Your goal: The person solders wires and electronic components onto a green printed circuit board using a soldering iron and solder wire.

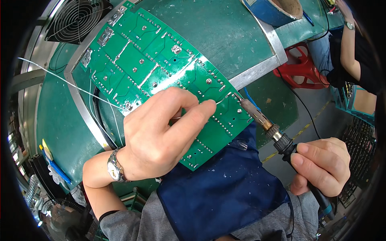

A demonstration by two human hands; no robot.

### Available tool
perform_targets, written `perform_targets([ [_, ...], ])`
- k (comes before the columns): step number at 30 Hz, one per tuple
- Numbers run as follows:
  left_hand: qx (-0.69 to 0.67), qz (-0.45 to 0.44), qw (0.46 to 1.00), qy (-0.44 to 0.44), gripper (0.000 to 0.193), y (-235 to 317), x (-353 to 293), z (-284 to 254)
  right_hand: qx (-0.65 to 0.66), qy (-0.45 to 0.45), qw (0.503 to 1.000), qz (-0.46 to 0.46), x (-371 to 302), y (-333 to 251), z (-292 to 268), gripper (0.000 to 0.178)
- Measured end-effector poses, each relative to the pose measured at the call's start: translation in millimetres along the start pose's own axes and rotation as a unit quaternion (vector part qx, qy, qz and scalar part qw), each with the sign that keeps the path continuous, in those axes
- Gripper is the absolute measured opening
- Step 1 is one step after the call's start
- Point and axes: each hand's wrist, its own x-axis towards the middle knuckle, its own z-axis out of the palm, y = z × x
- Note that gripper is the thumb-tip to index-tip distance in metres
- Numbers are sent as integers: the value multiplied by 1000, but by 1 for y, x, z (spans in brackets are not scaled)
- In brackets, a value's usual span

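1. Here, near right, the right hand clasps the soldering iron by its handle.
2. Leftward, the left hand tightly pinches solder wire, presumably pliant.
3. Beyond, the circuit board, likely light, stiff, overhangs the table; edges suit gripping.

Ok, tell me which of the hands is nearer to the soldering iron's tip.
Left: the left hand pinches a thin wire just left of the tip; the right hand grips the black handle, lower and farther right.
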Motion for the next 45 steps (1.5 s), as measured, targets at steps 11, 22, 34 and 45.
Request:
perform_targets([
  [11, -20, 29, 999, -11, 34, -3, 0, 8, -3, 18, 1000, -2, -3, 0, 10, 20],
  [22, 10, 64, 998, -17, 36, 0, 5, 14, -45, 10, 998, -44, -5, -6, 16, 14],
  [34, -25, 38, 996, -71, 29, 17, -7, 0, -2, -6, 1000, -22, -12, -5, -4, 15],
  [45, -21, -31, 999, -26, 26, 26, 0, 10, 7, 5, 1000, 10, -32, -10, -2, 23],
])
